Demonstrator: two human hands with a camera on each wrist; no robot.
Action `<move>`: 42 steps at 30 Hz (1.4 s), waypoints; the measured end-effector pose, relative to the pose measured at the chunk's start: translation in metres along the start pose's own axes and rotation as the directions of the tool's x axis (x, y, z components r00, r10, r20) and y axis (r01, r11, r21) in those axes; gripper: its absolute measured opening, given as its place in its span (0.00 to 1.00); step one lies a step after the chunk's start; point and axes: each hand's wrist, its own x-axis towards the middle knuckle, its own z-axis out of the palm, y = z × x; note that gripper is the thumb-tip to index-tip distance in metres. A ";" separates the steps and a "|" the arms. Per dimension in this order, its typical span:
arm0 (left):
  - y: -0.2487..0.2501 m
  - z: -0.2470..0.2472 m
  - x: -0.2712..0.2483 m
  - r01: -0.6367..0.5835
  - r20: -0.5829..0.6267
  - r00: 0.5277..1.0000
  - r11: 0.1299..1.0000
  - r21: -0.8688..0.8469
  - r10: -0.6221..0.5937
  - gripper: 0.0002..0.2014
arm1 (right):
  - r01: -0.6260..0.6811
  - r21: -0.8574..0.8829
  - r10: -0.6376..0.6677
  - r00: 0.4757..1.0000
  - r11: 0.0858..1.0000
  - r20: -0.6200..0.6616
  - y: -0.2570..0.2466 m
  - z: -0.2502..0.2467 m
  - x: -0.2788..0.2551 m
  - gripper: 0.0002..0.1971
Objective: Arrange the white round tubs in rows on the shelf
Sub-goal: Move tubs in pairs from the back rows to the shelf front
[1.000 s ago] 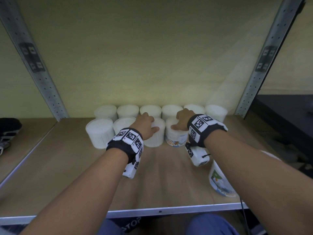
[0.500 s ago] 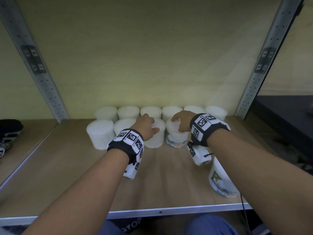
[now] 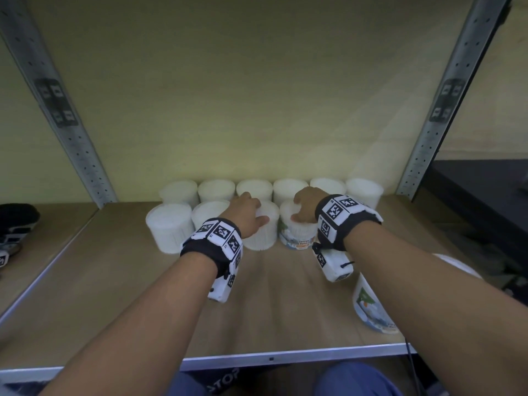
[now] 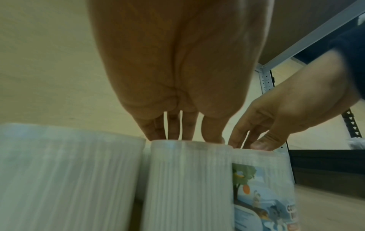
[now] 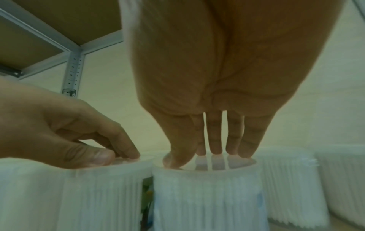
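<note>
White round tubs stand on the wooden shelf (image 3: 285, 315): a back row (image 3: 254, 189) of several against the wall, and a front row beginning with a plain tub (image 3: 170, 228). My left hand (image 3: 249, 214) (image 4: 183, 136) rests its fingertips on the lid of a plain front-row tub (image 3: 264, 234) (image 4: 185, 179). Beside it, my right hand (image 3: 304, 208) (image 5: 213, 150) touches the lid of a tub with a colourful label (image 3: 298, 232) (image 5: 207, 195), fingers straight. Neither hand wraps round a tub.
Another labelled tub (image 3: 371, 307) leans at the front right, under my right forearm. Perforated metal posts (image 3: 74, 144) (image 3: 437, 118) flank the bay. A metal lip (image 3: 257, 359) edges the shelf front. A dark item (image 3: 14, 221) lies on the neighbouring shelf at left.
My right hand has shifted slightly on the labelled tub's lid, fingers reaching further back. The left hand and the tubs have hardly moved.
</note>
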 end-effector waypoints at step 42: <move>0.004 -0.001 0.015 -0.053 0.009 0.999 0.994 -0.098 0.054 0.25 | 0.073 -0.025 -0.074 0.995 0.997 -0.060 0.006 0.007 0.000 0.26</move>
